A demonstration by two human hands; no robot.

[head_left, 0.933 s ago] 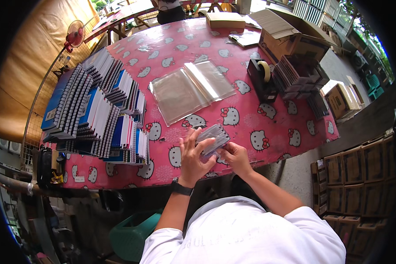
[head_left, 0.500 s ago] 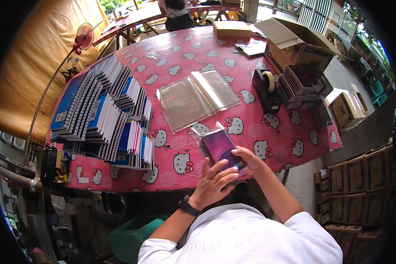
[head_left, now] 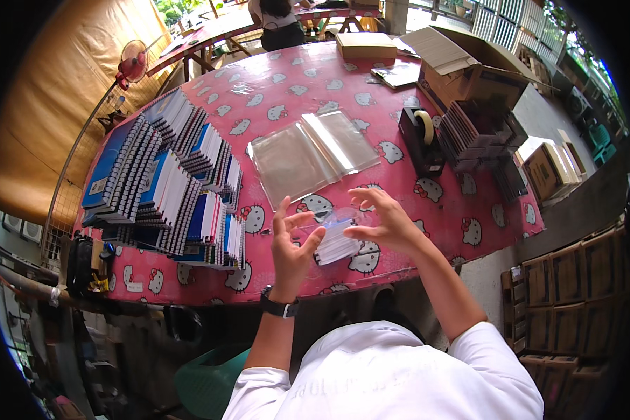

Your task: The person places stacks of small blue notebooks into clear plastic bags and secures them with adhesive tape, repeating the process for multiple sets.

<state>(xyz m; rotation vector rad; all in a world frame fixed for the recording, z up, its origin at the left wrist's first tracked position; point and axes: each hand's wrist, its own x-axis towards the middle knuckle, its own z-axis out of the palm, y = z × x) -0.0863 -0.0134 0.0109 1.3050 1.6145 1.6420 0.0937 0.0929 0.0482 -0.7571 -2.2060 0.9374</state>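
A small spiral notebook bundle [head_left: 336,241] in clear plastic stands near the front of the pink table, its white page edges toward me. My left hand [head_left: 292,243] is at its left side with fingers spread and curved. My right hand [head_left: 390,222] hovers over its right side, fingers apart, with the thumb close to the bundle; whether the thumb touches it I cannot tell. Just beyond lie clear plastic sleeves [head_left: 280,161], flat in two overlapping piles.
Stacks of blue spiral notebooks [head_left: 164,175] fill the table's left side. To the right stand a black tape dispenser [head_left: 422,143] and piles of small dark notebooks [head_left: 472,133]. An open cardboard box [head_left: 469,73] is behind them. A person [head_left: 280,24] is at the far table.
The purple cover that faced up is now out of sight, and the white page edges show instead. Both hands have come off the notebook and spread apart around it.
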